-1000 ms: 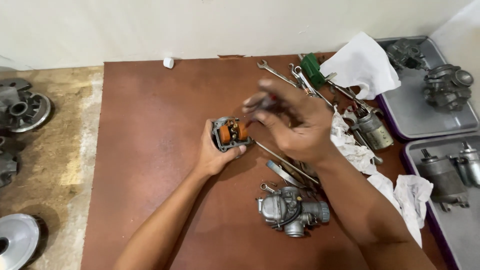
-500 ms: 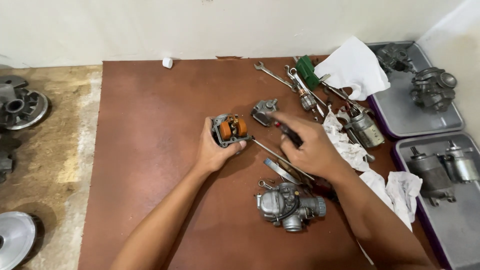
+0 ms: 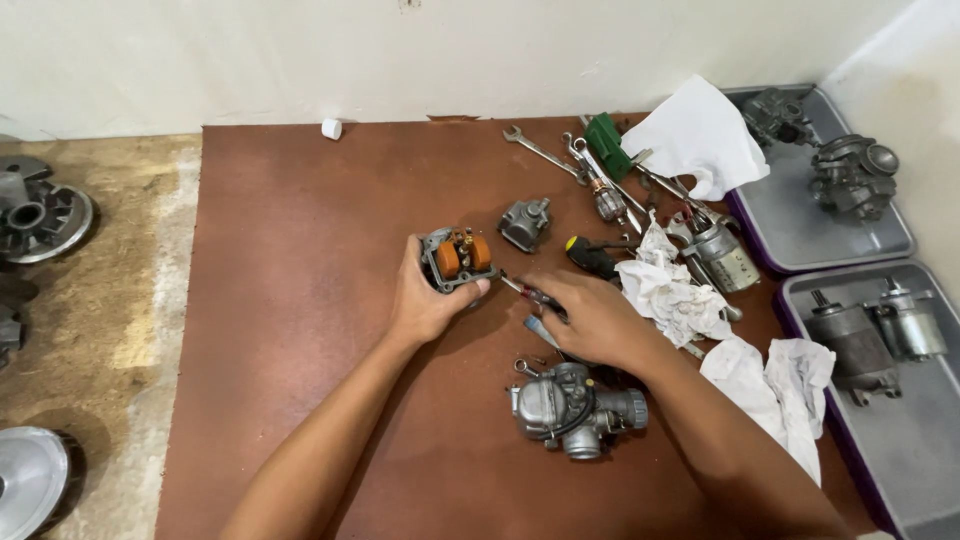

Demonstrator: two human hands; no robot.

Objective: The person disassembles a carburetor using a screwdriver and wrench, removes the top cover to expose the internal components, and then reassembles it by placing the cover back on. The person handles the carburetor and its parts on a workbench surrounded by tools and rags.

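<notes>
My left hand [image 3: 425,303] grips a small carburetor body [image 3: 457,258] with two orange floats facing up, resting on the brown board [image 3: 300,250]. My right hand [image 3: 592,318] lies just to its right, fingers closed on a thin screwdriver [image 3: 523,291] whose tip points toward that body. A small grey metal cover [image 3: 525,223] lies on the board just beyond the two hands. A whole grey carburetor [image 3: 572,408] sits below my right wrist.
Wrenches [image 3: 540,150], a black and yellow screwdriver [image 3: 594,257], a green part [image 3: 605,132] and white rags [image 3: 668,287] crowd the board's right side. Two grey trays [image 3: 800,230] [image 3: 900,440] at right hold engine parts and starter motors [image 3: 862,338]. Metal discs [image 3: 35,212] lie on the floor at left.
My right hand set the grey metal cover down on the board, then moved down and toward me onto the screwdriver. The left hand kept hold of the carburetor body.
</notes>
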